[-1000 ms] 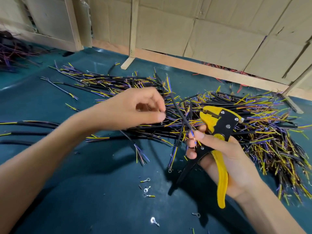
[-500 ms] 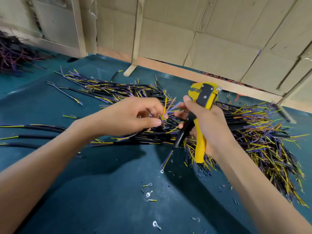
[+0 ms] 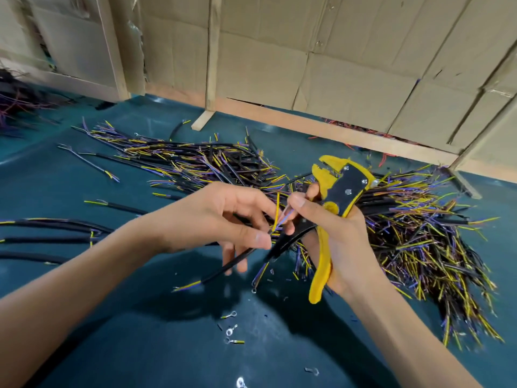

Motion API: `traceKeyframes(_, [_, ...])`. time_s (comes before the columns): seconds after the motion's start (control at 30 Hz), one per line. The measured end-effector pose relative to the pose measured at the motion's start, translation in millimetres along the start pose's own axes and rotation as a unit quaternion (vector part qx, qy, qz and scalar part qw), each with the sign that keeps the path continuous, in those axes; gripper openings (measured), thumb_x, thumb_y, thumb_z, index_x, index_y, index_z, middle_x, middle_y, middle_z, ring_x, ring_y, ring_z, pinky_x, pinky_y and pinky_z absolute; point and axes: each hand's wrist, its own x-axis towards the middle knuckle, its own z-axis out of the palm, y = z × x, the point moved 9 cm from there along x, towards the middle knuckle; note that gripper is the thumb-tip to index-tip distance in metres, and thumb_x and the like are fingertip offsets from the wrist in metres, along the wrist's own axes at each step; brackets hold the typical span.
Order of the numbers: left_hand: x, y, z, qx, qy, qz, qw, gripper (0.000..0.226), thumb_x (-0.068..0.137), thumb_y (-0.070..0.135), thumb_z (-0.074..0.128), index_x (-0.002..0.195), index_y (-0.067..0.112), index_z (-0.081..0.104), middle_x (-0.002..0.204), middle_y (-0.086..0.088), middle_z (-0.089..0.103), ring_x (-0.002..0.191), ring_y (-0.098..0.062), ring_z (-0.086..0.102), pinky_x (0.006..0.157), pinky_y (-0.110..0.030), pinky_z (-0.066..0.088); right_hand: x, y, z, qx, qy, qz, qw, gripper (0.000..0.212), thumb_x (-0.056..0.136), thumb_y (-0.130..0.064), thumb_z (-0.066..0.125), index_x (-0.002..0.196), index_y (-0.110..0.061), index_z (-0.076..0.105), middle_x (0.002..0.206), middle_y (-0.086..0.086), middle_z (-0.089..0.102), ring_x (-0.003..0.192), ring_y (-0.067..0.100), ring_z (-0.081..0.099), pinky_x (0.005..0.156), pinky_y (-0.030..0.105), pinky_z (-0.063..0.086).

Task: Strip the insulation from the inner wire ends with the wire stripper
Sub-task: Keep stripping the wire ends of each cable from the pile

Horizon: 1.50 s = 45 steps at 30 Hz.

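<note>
right hand (image 3: 333, 233): grips the wire stripper (image 3: 340, 189) with the lower fingers curled round its yellow handle, while thumb and forefinger reach forward to pinch the tip of an inner wire. half a second ago the tool stood higher and further from the body, its head up toward the table's far edge; now it has dropped closer in and leans right.
left hand (image 3: 223, 219): fingers curled, pinching the black cable (image 3: 237, 261) just below where its yellow and purple inner wires (image 3: 281, 219) fan out. a second ago it was down at the heap; now it has lifted one cable clear of it.
cable: runs from the left fingers down and toward the table's near edge, its free end hanging above the mat.
inner wires: held between the two hands, above the middle of the table, apart from the stripper's jaws.
stripper jaws: open and with nothing in them, pointing up and left.
what this means: one cable has been singled out and its cores are being spread; i judge no cut is made yet, and the next move calls for feeding one core into the jaws.
cable pile (image 3: 391, 219): a thick heap stretching from the table's middle to its right edge, behind and under the right hand.
loose cables (image 3: 56, 239): several lie along the left edge.
ring terminals (image 3: 230, 330): a few small metal ones and insulation scraps lie toward the near edge.
table (image 3: 84, 345): covered in dark teal mat.
cardboard wall (image 3: 335, 65): stands along the far edge.
</note>
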Motion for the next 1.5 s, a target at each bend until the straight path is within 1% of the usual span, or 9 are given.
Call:
traceKeyframes(0.13, [3.3, -4.1, 10.5, -0.031, -0.006, -0.004, 0.999, 0.023, 0.088, 0.007, 0.072, 0.108, 0.016, 0.07, 0.097, -0.015, 0.074, 0.057, -0.032, 0.07, 0.051, -0.033, 0.056, -4.5, 2.0, -10.9, 0.0, 0.0, 0.016, 1.0, 0.027, 0.078, 0.005, 0.075, 0.095, -0.007, 0.056, 0.077, 0.017, 0.064, 0.063, 0.031, 0.053, 0.058, 0.035, 0.048])
traceKeyframes(0.43, [8.1, -5.6, 4.2, -0.144, 0.09, 0.036, 0.985, 0.021, 0.079, 0.008, 0.071, 0.1, 0.013, 0.074, 0.089, -0.017, 0.07, 0.057, -0.026, 0.064, 0.047, -0.029, 0.05, -21.7, 4.6, -22.6, 0.017, 0.034, -0.015, 0.999, 0.023, 0.076, 0.004, 0.075, 0.088, -0.01, 0.062, 0.076, 0.017, 0.063, 0.065, 0.03, 0.058, 0.058, 0.036, 0.049])
traceKeyframes(0.57, [11.0, -10.5, -0.5, -0.2, 0.149, 0.027, 0.968, 0.02, 0.077, 0.0, 0.072, 0.093, 0.011, 0.078, 0.082, -0.015, 0.068, 0.054, -0.017, 0.053, 0.044, -0.02, 0.033, -23.9, 7.8, -22.4, 0.014, 0.047, -0.014, 0.999, 0.021, 0.076, 0.004, 0.077, 0.084, -0.012, 0.065, 0.078, 0.018, 0.067, 0.063, 0.029, 0.059, 0.057, 0.034, 0.049])
traceKeyframes(0.73, [9.8, -12.7, -4.1, -0.155, 0.191, 0.008, 0.969, 0.012, 0.075, 0.009, 0.08, 0.087, 0.012, 0.076, 0.055, -0.001, 0.042, 0.05, -0.015, 0.026, 0.049, -0.028, 0.015, -24.6, 16.9, -20.3, -0.002, 0.053, 0.005, 0.999, 0.014, 0.079, -0.001, 0.071, 0.09, -0.002, 0.063, 0.078, 0.026, 0.068, 0.062, 0.033, 0.066, 0.052, 0.035, 0.049])
traceKeyframes(0.93, [3.7, -8.1, -22.8, -0.141, 0.264, 0.023, 0.954, 0.024, 0.071, 0.017, 0.083, 0.081, 0.0, 0.068, 0.059, -0.007, 0.032, 0.048, -0.015, 0.02, 0.05, -0.03, 0.012, -28.1, 16.3, -19.8, -0.109, 0.022, 0.022, 0.994, 0.033, 0.087, -0.017, 0.062, 0.109, 0.004, 0.049, 0.076, 0.028, 0.067, 0.068, 0.046, 0.068, 0.061, 0.052, 0.058])
traceKeyframes(1.07, [0.0, -3.0, -36.4, -0.143, 0.304, 0.056, 0.94, 0.01, 0.078, 0.018, 0.073, 0.08, 0.008, 0.071, 0.052, -0.003, 0.032, 0.046, -0.015, 0.02, 0.047, -0.027, 0.014, -31.9, 19.0, -13.8, -0.184, -0.056, 0.054, 0.98, 0.034, 0.088, -0.019, 0.068, 0.117, -0.006, 0.055, 0.095, 0.022, 0.073, 0.09, 0.038, 0.074, 0.066, 0.034, 0.058])
traceKeyframes(1.27, [-3.0, 1.8, -46.9, -0.141, 0.32, 0.075, 0.934, 0.027, 0.08, 0.016, 0.072, 0.081, -0.007, 0.06, 0.053, -0.004, 0.03, 0.044, -0.015, 0.019, 0.044, -0.021, 0.017, -38.6, 40.0, 1.2, -0.047, -0.098, 0.125, 0.986, 0.05, 0.085, -0.05, 0.076, 0.12, -0.017, 0.061, 0.094, 0.028, 0.068, 0.097, 0.057, 0.067, 0.085, 0.062, 0.057])
traceKeyframes(1.4, [-4.3, 3.9, -51.9, -0.154, 0.32, 0.086, 0.931, 0.031, 0.08, 0.015, 0.072, 0.084, -0.012, 0.057, 0.052, -0.002, 0.032, 0.042, -0.014, 0.021, 0.044, -0.021, 0.017, -35.6, 43.8, 0.9, 0.093, -0.103, 0.153, 0.978, 0.036, 0.099, -0.041, 0.066, 0.117, -0.014, 0.05, 0.09, 0.025, 0.055, 0.083, 0.052, 0.065, 0.085, 0.074, 0.046])
traceKeyframes(1.5, [-5.4, 6.0, -50.6, -0.145, 0.322, 0.085, 0.932, 0.008, 0.086, 0.008, 0.073, 0.081, 0.003, 0.069, 0.05, 0.005, 0.039, 0.041, -0.01, 0.024, 0.042, -0.02, 0.018, -36.4, 39.5, 5.8, 0.142, -0.141, 0.165, 0.966, 0.031, 0.107, -0.038, 0.052, 0.125, -0.015, 0.043, 0.096, 0.024, 0.055, 0.082, 0.044, 0.06, 0.087, 0.07, 0.044])
